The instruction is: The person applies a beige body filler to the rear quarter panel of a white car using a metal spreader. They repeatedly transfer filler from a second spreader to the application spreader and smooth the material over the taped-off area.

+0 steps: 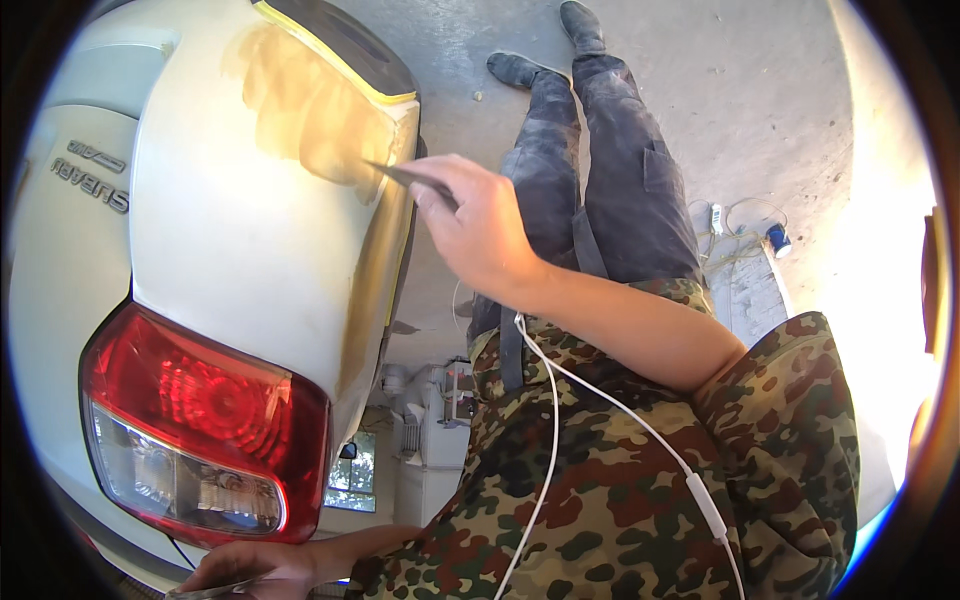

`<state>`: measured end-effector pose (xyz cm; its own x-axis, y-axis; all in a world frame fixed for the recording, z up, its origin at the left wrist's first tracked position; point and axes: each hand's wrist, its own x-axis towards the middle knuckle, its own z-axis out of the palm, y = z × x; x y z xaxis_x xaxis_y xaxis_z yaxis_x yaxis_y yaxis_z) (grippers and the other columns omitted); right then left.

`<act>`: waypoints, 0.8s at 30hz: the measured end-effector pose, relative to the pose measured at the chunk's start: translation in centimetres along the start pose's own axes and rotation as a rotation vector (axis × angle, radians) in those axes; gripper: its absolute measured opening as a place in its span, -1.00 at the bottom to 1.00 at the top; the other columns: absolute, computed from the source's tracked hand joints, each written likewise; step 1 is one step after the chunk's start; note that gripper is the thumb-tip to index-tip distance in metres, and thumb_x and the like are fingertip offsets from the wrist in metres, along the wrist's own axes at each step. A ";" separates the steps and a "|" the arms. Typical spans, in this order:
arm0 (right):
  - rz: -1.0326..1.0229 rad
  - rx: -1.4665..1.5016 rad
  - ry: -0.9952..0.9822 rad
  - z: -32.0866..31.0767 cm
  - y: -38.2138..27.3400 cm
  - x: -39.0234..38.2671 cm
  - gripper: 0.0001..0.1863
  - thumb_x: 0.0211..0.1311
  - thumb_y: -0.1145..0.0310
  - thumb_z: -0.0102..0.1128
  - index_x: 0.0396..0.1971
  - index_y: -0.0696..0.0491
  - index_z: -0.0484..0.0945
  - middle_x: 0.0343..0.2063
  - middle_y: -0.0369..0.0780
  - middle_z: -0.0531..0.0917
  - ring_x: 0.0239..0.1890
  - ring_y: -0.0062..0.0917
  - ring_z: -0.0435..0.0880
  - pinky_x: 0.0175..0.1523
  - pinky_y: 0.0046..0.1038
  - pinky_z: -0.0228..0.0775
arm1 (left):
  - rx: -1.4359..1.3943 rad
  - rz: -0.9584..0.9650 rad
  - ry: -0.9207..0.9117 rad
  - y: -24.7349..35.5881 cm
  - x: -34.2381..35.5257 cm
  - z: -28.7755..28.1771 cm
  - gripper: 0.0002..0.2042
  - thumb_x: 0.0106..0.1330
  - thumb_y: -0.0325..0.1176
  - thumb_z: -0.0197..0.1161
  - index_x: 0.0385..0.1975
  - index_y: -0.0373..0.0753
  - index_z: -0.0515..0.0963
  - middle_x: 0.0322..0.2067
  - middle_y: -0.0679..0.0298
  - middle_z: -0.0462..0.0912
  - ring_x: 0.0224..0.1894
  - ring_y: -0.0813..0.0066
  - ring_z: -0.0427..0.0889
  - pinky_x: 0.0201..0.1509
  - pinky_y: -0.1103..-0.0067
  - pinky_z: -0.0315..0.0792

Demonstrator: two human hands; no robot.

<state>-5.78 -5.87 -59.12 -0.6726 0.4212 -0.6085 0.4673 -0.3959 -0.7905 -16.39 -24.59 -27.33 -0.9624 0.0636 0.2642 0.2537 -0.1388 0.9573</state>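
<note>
My right hand (480, 225) grips a thin dark spatula (425, 183), whose tip meets the white car's rear corner panel (230, 230). Streaked yellow-brown filler (300, 110) is spread over that panel, and more of it runs down the panel's edge toward the red and clear tail light (215, 400). Low at the left, below the tail light, my left hand (250, 565) is closed around a flat, shiny piece (225, 592). The lower frame edge cuts that piece off, so its kind cannot be made out.
Yellow masking tape (335, 55) borders a dark part of the car (350, 30). A white cord (620, 405) hangs over my camouflage top. On the concrete floor (770, 90) at the right lie a blue can (778, 238) and thin cables. Light-coloured equipment (430, 410) stands behind the car.
</note>
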 end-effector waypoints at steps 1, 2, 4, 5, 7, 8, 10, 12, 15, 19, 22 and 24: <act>0.090 -0.026 0.037 -0.4 1.3 1.5 -0.73 0.37 0.51 0.12 -0.04 0.19 0.73 -0.15 0.01 0.76 -0.13 -0.07 0.77 0.00 -0.26 0.58 | -0.001 -0.016 -0.006 0.0 -0.1 0.0 -0.68 0.58 -0.44 0.09 0.22 -0.37 0.57 0.21 0.13 0.69 0.30 0.27 0.63 0.40 0.34 0.49; 0.100 -0.074 0.058 -0.8 2.6 3.1 -0.72 0.37 0.46 0.14 -0.03 0.20 0.72 -0.22 0.04 0.76 -0.17 -0.02 0.75 -0.01 -0.21 0.58 | -0.001 -0.039 -0.013 0.1 -0.1 -0.1 -0.69 0.58 -0.43 0.10 0.20 -0.38 0.58 0.19 0.12 0.71 0.28 0.26 0.64 0.39 0.34 0.50; 0.193 -0.169 -0.038 -0.8 5.5 5.9 -0.68 0.42 0.37 0.19 0.05 0.18 0.71 -0.37 -0.04 0.77 -0.37 -0.40 0.71 -0.14 -0.32 0.54 | 0.016 -0.037 -0.003 0.2 -0.1 -0.3 -0.71 0.57 -0.42 0.13 0.16 -0.38 0.60 0.14 0.10 0.73 0.25 0.25 0.66 0.37 0.33 0.53; 0.161 -0.173 -0.046 -0.6 6.8 7.0 -0.68 0.42 0.36 0.19 0.05 0.17 0.71 -0.38 -0.03 0.77 -0.37 -0.38 0.71 -0.14 -0.31 0.53 | 0.036 -0.010 0.016 0.2 -0.1 -0.4 -0.72 0.56 -0.41 0.14 0.14 -0.39 0.61 0.12 0.10 0.75 0.23 0.25 0.68 0.36 0.32 0.54; 0.202 -0.204 -0.069 0.3 8.9 8.3 -0.68 0.41 0.35 0.19 0.05 0.15 0.72 -0.39 -0.02 0.76 -0.37 -0.34 0.72 -0.16 -0.29 0.52 | 0.076 -0.004 0.019 0.4 -0.1 -0.4 -0.72 0.56 -0.40 0.15 0.13 -0.39 0.62 0.09 0.10 0.76 0.21 0.25 0.70 0.34 0.32 0.56; 0.213 -0.179 -0.065 0.5 9.6 9.0 -0.69 0.38 0.36 0.20 0.01 0.15 0.72 -0.34 0.01 0.77 -0.28 -0.21 0.73 -0.09 -0.23 0.54 | 0.089 -0.021 -0.001 0.4 -0.1 -0.4 -0.72 0.56 -0.40 0.15 0.13 -0.39 0.62 0.08 0.10 0.76 0.20 0.25 0.70 0.32 0.32 0.57; 0.231 -0.124 -0.058 1.0 10.5 9.7 -0.71 0.32 0.37 0.20 -0.06 0.16 0.73 -0.23 0.08 0.77 -0.11 0.04 0.74 0.04 -0.11 0.56 | 0.109 -0.057 -0.040 0.4 -0.1 -0.2 -0.71 0.57 -0.40 0.14 0.14 -0.39 0.62 0.08 0.10 0.77 0.19 0.25 0.71 0.31 0.32 0.58; 0.204 -0.119 -0.052 1.4 10.9 10.1 -0.72 0.32 0.38 0.20 -0.06 0.14 0.73 -0.22 0.08 0.77 -0.09 0.04 0.73 0.06 -0.09 0.55 | 0.119 -0.104 -0.080 0.4 -0.2 0.0 -0.71 0.57 -0.40 0.14 0.15 -0.40 0.61 0.10 0.10 0.76 0.19 0.26 0.71 0.31 0.32 0.59; 0.207 -0.152 -0.072 1.7 11.0 10.1 -0.73 0.33 0.39 0.19 -0.06 0.12 0.74 -0.21 0.08 0.76 -0.08 0.04 0.73 0.07 -0.08 0.55 | 0.047 -0.100 -0.042 0.3 -0.2 0.4 -0.70 0.59 -0.40 0.12 0.16 -0.41 0.61 0.11 0.08 0.75 0.20 0.26 0.71 0.31 0.32 0.59; 0.209 -0.151 -0.070 2.2 10.2 8.4 -0.73 0.33 0.41 0.17 -0.08 0.14 0.74 -0.20 0.06 0.77 -0.09 0.04 0.73 0.08 -0.08 0.55 | 0.085 -0.039 0.004 0.1 -0.3 0.4 -0.71 0.59 -0.40 0.12 0.15 -0.41 0.61 0.08 0.09 0.76 0.15 0.28 0.72 0.31 0.34 0.59; 0.079 -0.127 -0.033 2.4 8.7 6.2 -0.68 0.37 0.40 0.20 0.03 0.19 0.72 -0.28 0.03 0.78 -0.25 -0.12 0.77 -0.08 -0.24 0.56 | 0.111 -0.020 0.030 0.2 -0.3 0.4 -0.73 0.58 -0.40 0.14 0.12 -0.41 0.62 0.04 0.09 0.77 0.10 0.29 0.73 0.30 0.35 0.60; 0.050 -0.072 -0.005 2.5 7.3 4.7 -0.71 0.34 0.45 0.15 -0.03 0.18 0.73 -0.20 0.03 0.77 -0.14 -0.04 0.75 0.03 -0.16 0.56 | 0.123 -0.022 0.041 0.3 -0.3 0.4 -0.75 0.57 -0.40 0.16 0.08 -0.41 0.63 0.02 0.10 0.77 0.08 0.30 0.73 0.30 0.35 0.60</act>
<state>-6.90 -8.82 -67.60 -0.6502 0.3980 -0.6472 0.5403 -0.3566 -0.7621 -16.00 -24.30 -27.06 -0.9703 0.0247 0.2406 0.2403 -0.0155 0.9706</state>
